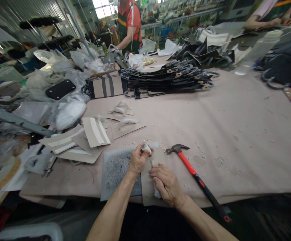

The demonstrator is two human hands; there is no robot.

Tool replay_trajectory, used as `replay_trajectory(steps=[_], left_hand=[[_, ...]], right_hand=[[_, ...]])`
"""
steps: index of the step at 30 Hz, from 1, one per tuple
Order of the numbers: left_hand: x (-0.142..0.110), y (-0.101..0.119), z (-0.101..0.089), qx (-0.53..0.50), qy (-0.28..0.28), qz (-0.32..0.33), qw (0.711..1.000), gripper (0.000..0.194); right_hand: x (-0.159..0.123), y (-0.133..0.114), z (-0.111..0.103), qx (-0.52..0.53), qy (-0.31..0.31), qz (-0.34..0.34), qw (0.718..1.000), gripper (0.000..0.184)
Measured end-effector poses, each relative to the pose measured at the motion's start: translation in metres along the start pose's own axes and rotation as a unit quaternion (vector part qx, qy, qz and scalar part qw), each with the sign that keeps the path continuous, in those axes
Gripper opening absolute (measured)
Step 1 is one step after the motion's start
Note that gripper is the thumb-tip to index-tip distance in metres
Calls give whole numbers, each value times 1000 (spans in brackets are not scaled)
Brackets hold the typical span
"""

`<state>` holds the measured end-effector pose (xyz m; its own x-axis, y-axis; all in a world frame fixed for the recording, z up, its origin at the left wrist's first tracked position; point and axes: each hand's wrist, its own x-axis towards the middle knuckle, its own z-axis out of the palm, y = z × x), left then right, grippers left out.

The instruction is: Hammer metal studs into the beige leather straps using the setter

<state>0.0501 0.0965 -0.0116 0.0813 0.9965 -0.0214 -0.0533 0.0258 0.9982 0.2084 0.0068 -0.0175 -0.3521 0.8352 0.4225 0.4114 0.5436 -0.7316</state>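
Note:
My left hand (137, 161) is closed around a short white cylindrical tool (146, 149) with a grey round end facing up; its lower part is hidden. The tool stands over a beige panel (148, 195) that overlaps the right side of a scuffed grey mat (117, 174). My right hand (168, 185) rests on the panel with its fingers stretched out towards the tool. Something pale, partly covered, shows beneath the right palm. To the right lies a claw hammer (188, 162) with a red and black handle, touched by neither hand.
Beige panels with white strips (95, 132) lie left of the mat, and panels with pale handles (127, 124) beyond it. A stack of black bag pieces (170, 78) sits farther back. Small bits (202, 150) dot the table (235, 134). A person (130, 30) stands behind it.

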Motion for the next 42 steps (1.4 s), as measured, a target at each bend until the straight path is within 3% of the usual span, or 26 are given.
replay_trajectory(steps=[10, 13, 16, 18, 19, 22, 24, 26, 28, 30, 32, 35, 36, 38, 42], left_hand=[[-2, -6, -1, 76, -27, 35, 996, 21], [-2, -3, 0, 106, -38, 56, 992, 17], [0, -1, -1, 138, -64, 80, 985, 13], [0, 0, -1, 168, -79, 91, 978, 12], [1, 1, -1, 184, -84, 97, 974, 12], [0, 0, -2, 209, -94, 109, 967, 16], [0, -1, -2, 204, -94, 109, 968, 17], [-1, -1, -2, 193, -92, 107, 971, 17], [-2, -1, -2, 187, -89, 108, 972, 16], [-2, 2, -2, 183, -89, 112, 973, 14], [-3, 4, -2, 182, -89, 114, 973, 13], [-4, 5, -1, 180, -93, 114, 973, 11], [-4, 4, -1, 181, -93, 115, 972, 12], [-3, 1, -1, 184, -88, 117, 972, 12], [-1, -7, -1, 194, -75, 106, 972, 7]], right_hand=[[2, -2, 2, 13, 4, 7, 1000, 23], [5, -5, -7, 9, 0, 9, 1000, 21], [2, 0, -30, -78, 80, 45, 993, 21], [-5, 10, -52, -203, 126, 110, 965, 24], [-11, 16, -63, -270, 113, 157, 943, 26], [-30, 32, -90, -369, -24, 315, 874, 26], [-37, 35, -101, -299, -71, 410, 859, 14], [-35, 29, -106, -137, -77, 501, 851, 7], [-24, 15, -109, 44, -84, 576, 812, 7], [-8, -5, -110, 173, -62, 611, 770, 8], [12, -26, -112, 191, -12, 587, 786, 12], [37, -53, -112, 4, 67, 406, 912, 32], [43, -59, -111, -71, 84, 333, 936, 35], [51, -65, -108, -190, 80, 227, 952, 34], [65, -68, -111, -307, -119, 180, 927, 23]])
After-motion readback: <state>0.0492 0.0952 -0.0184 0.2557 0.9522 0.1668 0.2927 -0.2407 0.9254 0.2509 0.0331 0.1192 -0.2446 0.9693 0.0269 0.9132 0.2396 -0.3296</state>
